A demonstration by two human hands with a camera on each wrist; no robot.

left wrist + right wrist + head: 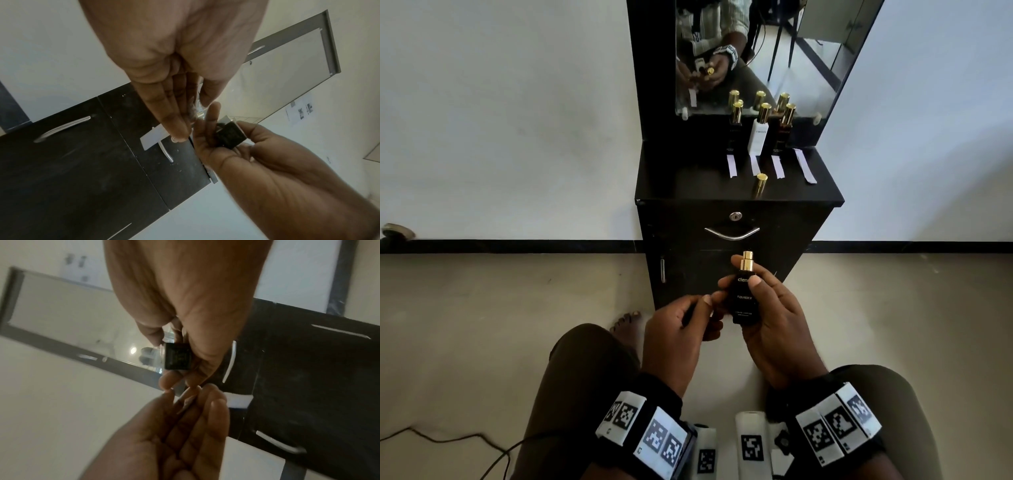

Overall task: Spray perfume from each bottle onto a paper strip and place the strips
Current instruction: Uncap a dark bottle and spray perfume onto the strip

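Note:
My right hand (739, 284) grips a black perfume bottle (743, 298) upright in front of the cabinet, its gold sprayer bare. The same bottle (177, 356) shows end-on in the right wrist view. Just left of it, my left hand (702, 305) pinches a white paper strip (151, 138); in the head view the hand hides the strip. On the cabinet top (688, 181) stand a black bottle (734, 126), a white bottle (758, 133) and a dark brown bottle (782, 132), all gold-capped. Several paper strips (777, 167) lie before them, and a loose gold cap (760, 185) stands nearby.
The black cabinet has a mirror (774, 51) above, a drawer with a curved metal handle (731, 233) and a door below. I sit on the beige floor with my knees either side. White tagged items (751, 445) lie between my legs. A cable (448, 438) runs at the left.

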